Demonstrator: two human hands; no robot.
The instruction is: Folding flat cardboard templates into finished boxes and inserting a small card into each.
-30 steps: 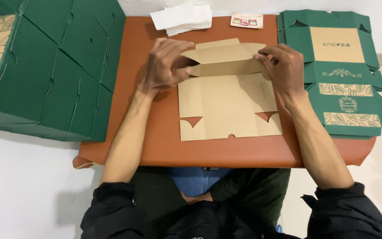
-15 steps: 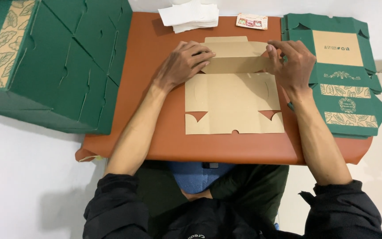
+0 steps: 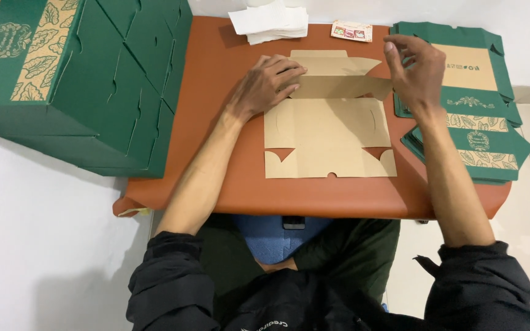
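A flat tan cardboard box blank [image 3: 329, 138] lies plain side up on the orange-brown table [image 3: 216, 159], its far flap folded over toward me. My left hand [image 3: 271, 83] presses down on the left end of that folded flap, fingers spread. My right hand [image 3: 415, 67] is lifted off the blank, hovering above its far right corner with the fingers loosely curled and holding nothing.
A stack of flat green box blanks [image 3: 480, 116] with leaf print lies at the table's right edge. Assembled green boxes [image 3: 87, 79] fill the left. White folded papers [image 3: 271, 21] and a small printed card [image 3: 351, 30] sit at the far edge.
My right hand has let go of the folded flap and risen up to the right. My left hand still holds the flap's left end down.
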